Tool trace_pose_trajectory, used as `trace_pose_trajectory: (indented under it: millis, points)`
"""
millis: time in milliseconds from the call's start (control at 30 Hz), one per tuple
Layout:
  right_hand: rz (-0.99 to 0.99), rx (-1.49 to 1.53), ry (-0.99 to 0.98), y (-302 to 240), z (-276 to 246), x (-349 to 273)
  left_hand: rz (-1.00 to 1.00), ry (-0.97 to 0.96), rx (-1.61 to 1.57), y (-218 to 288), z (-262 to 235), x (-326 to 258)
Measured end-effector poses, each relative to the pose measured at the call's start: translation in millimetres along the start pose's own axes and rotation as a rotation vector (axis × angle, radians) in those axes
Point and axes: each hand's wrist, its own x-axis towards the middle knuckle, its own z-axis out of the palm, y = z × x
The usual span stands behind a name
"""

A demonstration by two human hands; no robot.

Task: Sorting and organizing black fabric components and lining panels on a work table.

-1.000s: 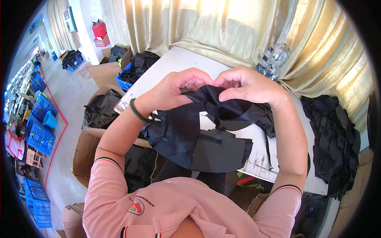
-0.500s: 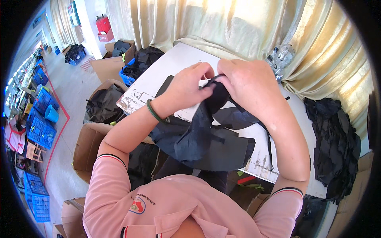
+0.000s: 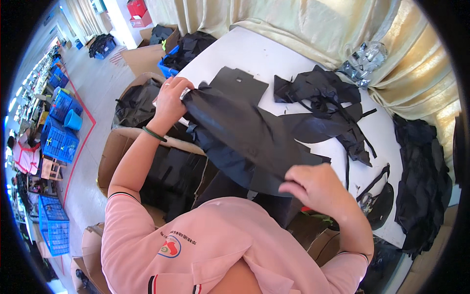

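Observation:
A black fabric piece stretches slantwise between my two hands above the near side of the white table. My left hand is closed on its upper left end, where something small and silvery shows at the fingertips. At the lower right edge of the cloth, my right hand pinches it between thumb and fingers. Beneath it lie more dark layers, partly hidden. A flat black panel with a small slot lies just behind the cloth. Crumpled black fabric with straps lies farther right.
A rounded black item rests near the right side of the white table. Black cloth hangs over that edge. Clear plastic wrap sits by the curtain. Cardboard boxes of black pieces and blue crates stand left.
My hands were close together over the table, working at a fold of black fabric. They have moved apart, left hand leftward, right hand down toward me, and the cloth is now spread between them.

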Motion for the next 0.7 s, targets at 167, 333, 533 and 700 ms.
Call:
trace_pose_trajectory:
  millis: [167,333,533,700]
  points:
    - [0.061,0.592,-0.44,-6,12,-25,-0.04,-0.207,-0.106,-24,-35,-36]
    - [0.077,0.789,-0.628,20,8,-56,-0.218,-0.605,-0.365,-64,-80,-77]
    - [0.361,0.598,-0.45,69,18,-68,-0.391,-1.204,-0.283,-66,-82,-73]
    - [0.616,0.143,-0.057,133,50,-64,-0.474,-1.127,-0.332,-78,-2,-57]
